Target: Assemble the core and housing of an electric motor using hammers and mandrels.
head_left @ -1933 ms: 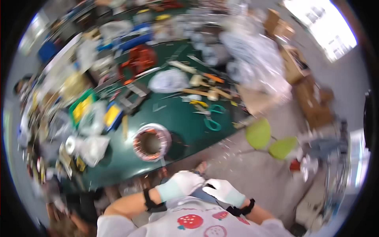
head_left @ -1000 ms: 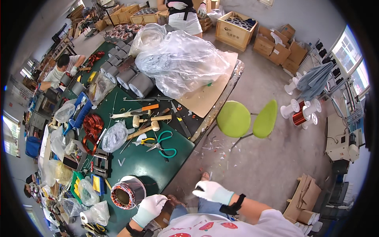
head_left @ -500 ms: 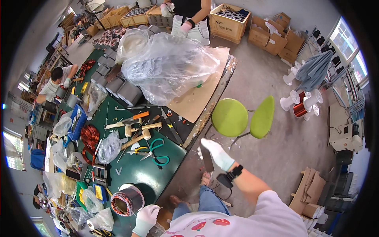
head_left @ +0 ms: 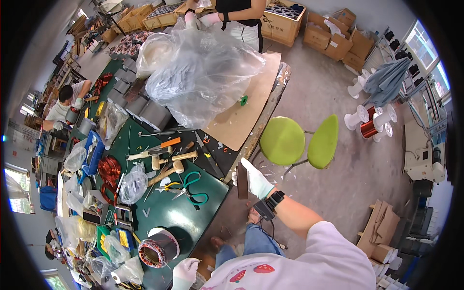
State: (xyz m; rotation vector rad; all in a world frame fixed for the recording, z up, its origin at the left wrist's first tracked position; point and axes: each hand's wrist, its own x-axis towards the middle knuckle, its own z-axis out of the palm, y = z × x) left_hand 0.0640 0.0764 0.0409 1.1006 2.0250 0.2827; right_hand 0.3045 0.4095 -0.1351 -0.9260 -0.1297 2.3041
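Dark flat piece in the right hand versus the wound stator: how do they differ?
The dark flat piece is slim and straight; the wound stator is round and hollow. The piece is held in the right hand; the stator rests on the green tabletop. The piece looks plain dark brown; the stator shows reddish windings and a grey outer wall.

The white-gloved right hand (head_left: 257, 181) held a dark, flat bar (head_left: 242, 181) near a green table (head_left: 169, 210); the left hand (head_left: 185, 270), also gloved, was near a copper-wound cylinder (head_left: 166, 244).
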